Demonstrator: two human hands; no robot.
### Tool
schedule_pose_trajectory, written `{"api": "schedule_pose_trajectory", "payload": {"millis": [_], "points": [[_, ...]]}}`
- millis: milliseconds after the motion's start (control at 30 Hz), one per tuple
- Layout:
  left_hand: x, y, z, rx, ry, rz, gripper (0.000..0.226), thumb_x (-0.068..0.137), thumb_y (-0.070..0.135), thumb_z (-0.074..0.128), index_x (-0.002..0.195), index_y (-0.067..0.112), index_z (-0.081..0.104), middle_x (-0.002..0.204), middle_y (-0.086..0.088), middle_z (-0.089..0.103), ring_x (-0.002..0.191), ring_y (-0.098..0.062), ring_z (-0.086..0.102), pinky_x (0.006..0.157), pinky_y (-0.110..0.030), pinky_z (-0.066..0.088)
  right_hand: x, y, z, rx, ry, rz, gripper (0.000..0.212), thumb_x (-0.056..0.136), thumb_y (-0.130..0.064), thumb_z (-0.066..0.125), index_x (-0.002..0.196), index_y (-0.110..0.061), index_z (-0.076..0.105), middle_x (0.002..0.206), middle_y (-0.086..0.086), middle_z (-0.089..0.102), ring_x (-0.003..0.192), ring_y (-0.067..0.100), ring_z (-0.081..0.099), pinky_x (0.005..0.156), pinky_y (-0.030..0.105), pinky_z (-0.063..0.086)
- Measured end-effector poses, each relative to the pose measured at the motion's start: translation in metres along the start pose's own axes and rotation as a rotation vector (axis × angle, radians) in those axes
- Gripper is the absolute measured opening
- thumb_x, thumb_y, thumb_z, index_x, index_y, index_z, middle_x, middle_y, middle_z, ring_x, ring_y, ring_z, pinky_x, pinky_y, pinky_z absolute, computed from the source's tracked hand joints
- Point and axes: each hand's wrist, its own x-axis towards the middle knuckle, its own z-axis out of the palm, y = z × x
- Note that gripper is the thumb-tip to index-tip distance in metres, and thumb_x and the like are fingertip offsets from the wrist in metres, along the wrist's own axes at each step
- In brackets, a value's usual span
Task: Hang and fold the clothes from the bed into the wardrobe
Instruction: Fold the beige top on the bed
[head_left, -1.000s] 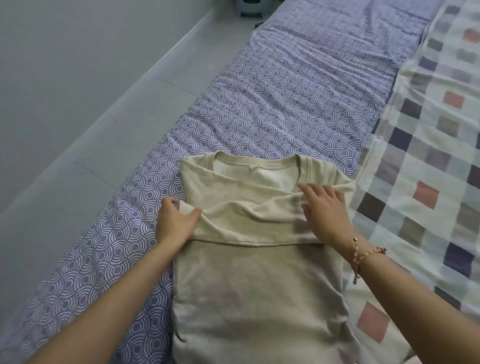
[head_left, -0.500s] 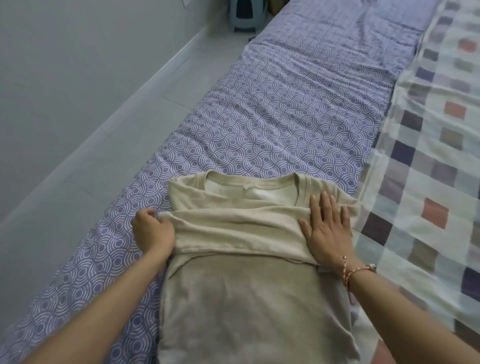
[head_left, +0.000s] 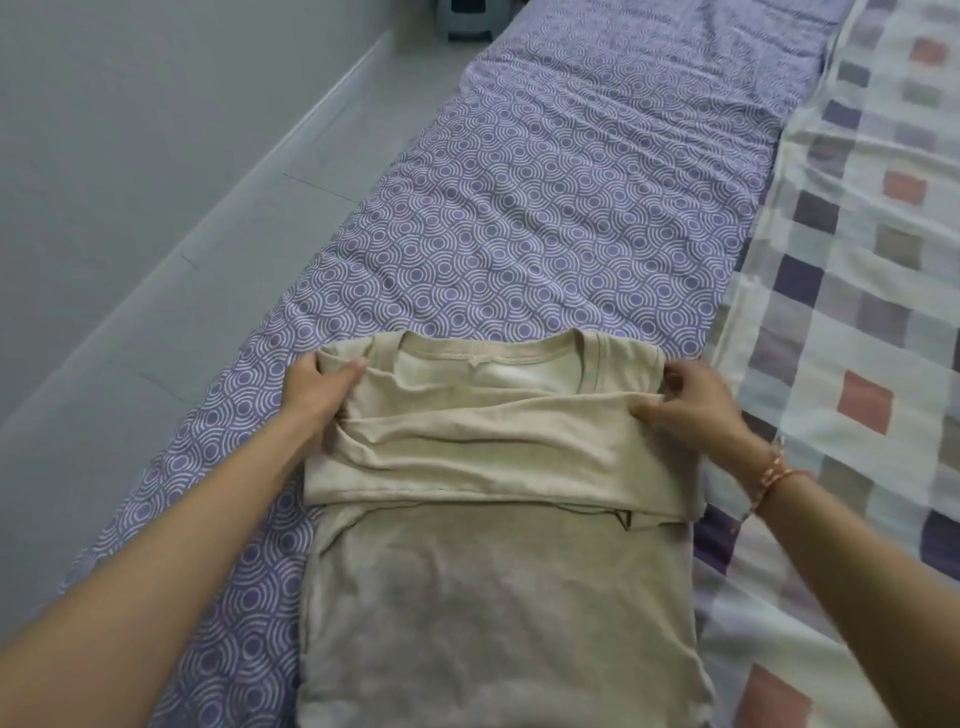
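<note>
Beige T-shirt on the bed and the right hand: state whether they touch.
Touching. The head view shows the right hand pinching the folded edge of the beige T-shirt beside the collar, thumb on the cloth, fingers curled round it.

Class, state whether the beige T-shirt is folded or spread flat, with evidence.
Partly folded. A layer of the T-shirt lies doubled across its chest; left hand and right hand grip its ends.

Forearms stretch in from 7 and 5 o'clock. Left hand (head_left: 317, 387) and right hand (head_left: 693, 402) each pinch the shirt (head_left: 493, 447), thumbs on top.
</note>
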Motion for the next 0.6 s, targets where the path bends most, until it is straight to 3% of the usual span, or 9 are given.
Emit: {"api": "schedule_pose_trajectory", "payload": {"millis": [100, 133, 200, 267, 300, 367, 467, 533, 600], "points": [[-0.014, 0.003, -0.011, -0.076, -0.122, -0.019, 0.014, 0.082, 0.011, 0.066, 0.094, 0.012, 0.059, 0.09, -0.006, 0.061, 0.075, -0.015, 0.056, 0.062, -0.024, 0.046, 0.0, -0.007, -0.016, -0.472, -0.058, -0.05, 0.028, 0.078, -0.038, 0.07, 0.101, -0.022, 0.064, 0.116, 0.005, 0.052, 0.112, 0.029, 0.044, 0.095, 0.038, 0.036], [-0.024, 0.001, -0.017, -0.073, -0.141, 0.001, 0.009, 0.082, 0.01, 0.065, 0.087, 0.013, 0.059, 0.084, -0.005, 0.059, 0.073, -0.016, 0.055, 0.058, -0.024, 0.046, -0.006, -0.008, -0.018, -0.493, -0.024, -0.092, 0.02, 0.079, -0.039, 0.069, 0.092, -0.024, 0.064, 0.118, 0.004, 0.045, 0.116, 0.029, 0.037, 0.097, 0.039, 0.03], [-0.044, -0.009, -0.027, -0.039, -0.172, 0.076, 0.008, 0.08, 0.009, 0.064, 0.077, 0.013, 0.057, 0.076, -0.007, 0.055, 0.069, -0.018, 0.051, 0.054, -0.025, 0.044, -0.019, -0.008, -0.016, -0.244, -0.003, -0.173, 0.017, 0.078, -0.029, 0.072, 0.075, -0.021, 0.057, 0.111, 0.002, 0.042, 0.11, 0.027, 0.039, 0.091, 0.033, 0.034], [-0.072, -0.023, -0.038, -0.019, -0.204, 0.139, 0.006, 0.067, 0.017, 0.062, 0.07, 0.014, 0.058, 0.065, 0.0, 0.055, 0.062, -0.011, 0.048, 0.054, -0.02, 0.04, -0.046, -0.006, -0.013, 0.067, 0.039, -0.236, 0.024, 0.075, -0.007, 0.07, 0.072, -0.015, 0.047, 0.084, -0.001, 0.046, 0.081, 0.022, 0.046, 0.064, 0.016, 0.035], [-0.087, -0.029, -0.043, -0.02, -0.219, 0.158, 0.007, 0.061, 0.018, 0.057, 0.068, 0.017, 0.058, 0.059, 0.008, 0.055, 0.057, -0.004, 0.047, 0.053, -0.016, 0.038, -0.064, -0.006, -0.012, 0.149, 0.085, -0.244, 0.027, 0.074, 0.0, 0.067, 0.078, -0.014, 0.045, 0.076, -0.005, 0.043, 0.07, 0.018, 0.043, 0.056, 0.015, 0.032], [-0.118, -0.047, -0.057, -0.053, -0.249, 0.174, 0.011, 0.058, 0.015, 0.049, 0.066, 0.017, 0.057, 0.055, 0.01, 0.054, 0.054, 0.003, 0.044, 0.056, -0.017, 0.036, -0.108, -0.003, -0.011, 0.253, 0.146, -0.246, 0.038, 0.074, 0.005, 0.067, 0.096, -0.013, 0.042, 0.078, -0.011, 0.045, 0.069, 0.012, 0.046, 0.058, 0.019, 0.033], [-0.162, -0.084, -0.081, -0.155, -0.308, 0.078, 0.016, 0.053, 0.009, 0.048, 0.065, 0.007, 0.059, 0.065, -0.005, 0.052, 0.064, -0.01, 0.045, 0.059, -0.025, 0.035, -0.176, 0.015, -0.006, 0.311, 0.168, -0.321, 0.052, 0.073, 0.007, 0.068, 0.113, -0.015, 0.042, 0.089, -0.015, 0.052, 0.08, 0.003, 0.054, 0.068, 0.019, 0.041], [-0.2, -0.11, -0.102, -0.235, -0.373, -0.069, 0.017, 0.047, 0.006, 0.048, 0.055, 0.01, 0.062, 0.059, -0.006, 0.053, 0.06, -0.013, 0.046, 0.054, -0.024, 0.035, -0.228, 0.035, -0.001, 0.264, 0.214, -0.41, 0.053, 0.071, 0.006, 0.064, 0.109, -0.025, 0.044, 0.091, -0.015, 0.052, 0.077, -0.006, 0.051, 0.069, 0.009, 0.039], [-0.223, -0.14, -0.113, -0.172, -0.429, -0.192, 0.016, 0.042, 0.004, 0.046, 0.044, 0.011, 0.06, 0.049, -0.005, 0.049, 0.051, -0.012, 0.044, 0.052, -0.024, 0.031, -0.264, 0.063, 0.008, 0.073, 0.16, -0.477, 0.04, 0.069, -0.007, 0.056, 0.098, -0.033, 0.046, 0.088, -0.013, 0.051, 0.075, -0.001, 0.046, 0.067, 0.012, 0.036]]}}
